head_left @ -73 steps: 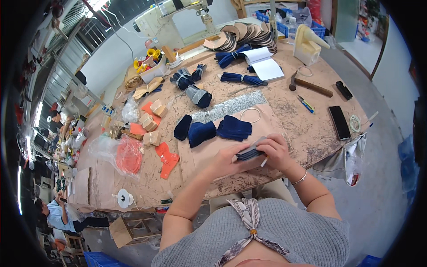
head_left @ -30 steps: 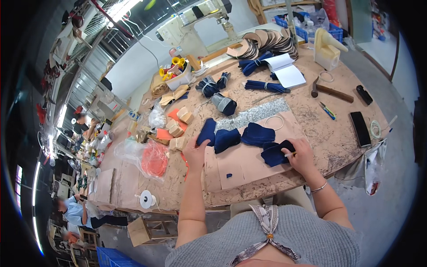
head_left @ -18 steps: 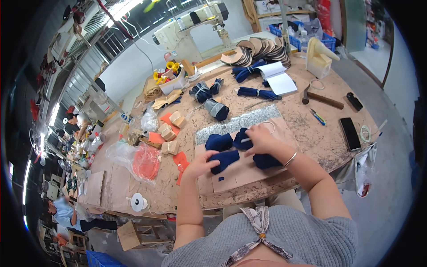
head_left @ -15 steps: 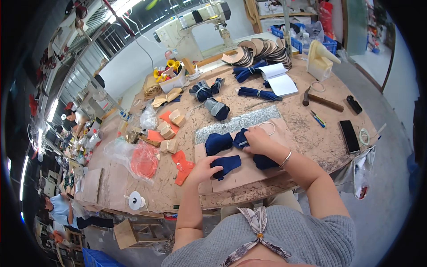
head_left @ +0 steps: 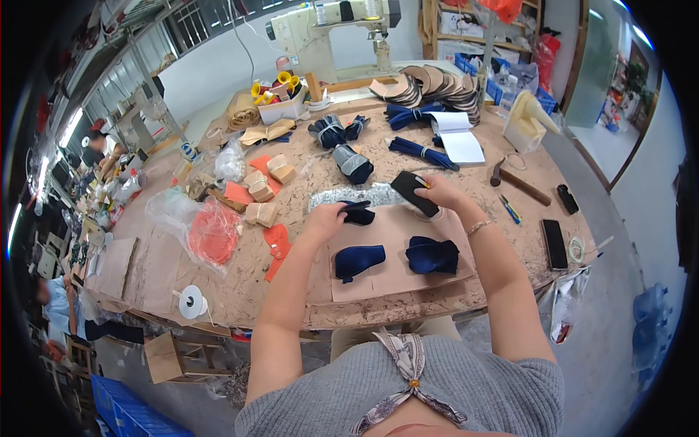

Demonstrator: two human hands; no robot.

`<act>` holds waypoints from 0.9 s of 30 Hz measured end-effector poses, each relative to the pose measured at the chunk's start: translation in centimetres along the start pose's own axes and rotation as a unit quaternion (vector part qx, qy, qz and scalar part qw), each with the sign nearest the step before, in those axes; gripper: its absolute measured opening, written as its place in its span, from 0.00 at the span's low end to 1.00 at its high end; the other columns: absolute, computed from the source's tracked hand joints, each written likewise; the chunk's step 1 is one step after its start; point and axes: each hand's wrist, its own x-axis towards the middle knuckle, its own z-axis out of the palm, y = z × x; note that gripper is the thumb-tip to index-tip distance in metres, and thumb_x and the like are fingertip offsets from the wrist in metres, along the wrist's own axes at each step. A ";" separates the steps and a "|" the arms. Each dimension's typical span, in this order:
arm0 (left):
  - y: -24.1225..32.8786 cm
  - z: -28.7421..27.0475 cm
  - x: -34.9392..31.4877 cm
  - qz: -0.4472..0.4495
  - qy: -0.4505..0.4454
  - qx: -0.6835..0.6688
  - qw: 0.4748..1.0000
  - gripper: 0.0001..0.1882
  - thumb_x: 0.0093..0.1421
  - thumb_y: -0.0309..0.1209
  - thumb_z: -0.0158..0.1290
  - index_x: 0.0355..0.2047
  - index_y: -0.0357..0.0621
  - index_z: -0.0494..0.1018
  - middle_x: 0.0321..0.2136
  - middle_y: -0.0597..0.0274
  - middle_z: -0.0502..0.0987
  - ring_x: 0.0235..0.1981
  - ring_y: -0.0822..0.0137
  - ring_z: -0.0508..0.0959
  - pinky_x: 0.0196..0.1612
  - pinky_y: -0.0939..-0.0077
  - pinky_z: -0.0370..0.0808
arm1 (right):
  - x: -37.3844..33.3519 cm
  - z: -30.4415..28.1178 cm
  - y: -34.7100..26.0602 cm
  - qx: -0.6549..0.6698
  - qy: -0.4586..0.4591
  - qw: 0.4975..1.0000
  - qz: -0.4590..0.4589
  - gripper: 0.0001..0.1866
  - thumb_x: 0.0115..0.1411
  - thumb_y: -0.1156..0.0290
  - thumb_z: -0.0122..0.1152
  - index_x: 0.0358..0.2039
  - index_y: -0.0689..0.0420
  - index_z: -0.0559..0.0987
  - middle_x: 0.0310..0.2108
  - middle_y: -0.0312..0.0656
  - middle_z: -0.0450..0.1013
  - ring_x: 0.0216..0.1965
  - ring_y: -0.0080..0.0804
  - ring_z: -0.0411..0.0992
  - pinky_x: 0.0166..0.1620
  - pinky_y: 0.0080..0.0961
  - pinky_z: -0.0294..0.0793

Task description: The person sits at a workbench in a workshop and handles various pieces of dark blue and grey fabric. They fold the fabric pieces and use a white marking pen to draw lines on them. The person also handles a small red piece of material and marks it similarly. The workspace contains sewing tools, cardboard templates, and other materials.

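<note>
While the person's left hand [head_left: 328, 220] pinches a thin dark cloth-like piece [head_left: 357, 207] towards three o'clock, the right hand [head_left: 440, 191] pinches a flat black oblong piece [head_left: 412, 192] at its nine, long axis ten-to-four.

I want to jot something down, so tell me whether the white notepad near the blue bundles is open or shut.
Open: the notepad shows two white leaves, one above the other, meeting at a crease.

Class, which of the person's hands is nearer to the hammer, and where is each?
The right. The right hand is left of the hammer, apart from it; the left hand is farther off to the left.
</note>
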 end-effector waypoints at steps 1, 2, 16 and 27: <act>0.0 -0.3 0.2 -0.050 -0.006 -0.011 0.999 0.15 0.55 0.34 0.57 0.41 0.40 0.77 0.32 0.49 0.80 0.36 0.49 0.79 0.42 0.61 0.74 | -0.5 -0.2 -1.2 -0.053 0.055 0.996 -0.038 0.13 0.56 0.69 0.61 0.42 0.58 0.78 0.34 0.48 0.77 0.36 0.44 0.75 0.40 0.34 0.72; -1.1 -0.4 0.2 -0.040 0.053 -0.028 0.997 0.13 0.56 0.34 0.57 0.39 0.40 0.78 0.29 0.51 0.81 0.31 0.54 0.80 0.38 0.64 0.74 | -1.0 -0.1 -2.6 -0.113 0.098 0.989 -0.016 0.12 0.54 0.68 0.62 0.41 0.54 0.79 0.35 0.50 0.77 0.38 0.49 0.74 0.41 0.38 0.72; -4.1 -2.4 1.1 -0.166 0.022 -0.566 0.807 0.17 0.64 0.32 0.52 0.51 0.41 0.70 0.39 0.64 0.79 0.35 0.73 0.80 0.38 0.72 0.79 | 0.9 11.6 -6.2 -0.194 0.011 0.952 -0.236 0.21 0.50 0.59 0.66 0.43 0.55 0.78 0.39 0.45 0.77 0.45 0.46 0.72 0.48 0.39 0.72; -5.6 -3.8 -0.3 -0.125 0.155 -0.383 0.902 0.14 0.63 0.30 0.52 0.47 0.38 0.73 0.37 0.66 0.78 0.36 0.77 0.76 0.41 0.82 0.72 | 5.5 6.5 -8.2 0.066 -0.229 0.967 -0.085 0.11 0.49 0.63 0.69 0.29 0.56 0.82 0.26 0.36 0.79 0.29 0.24 0.73 0.32 0.24 0.72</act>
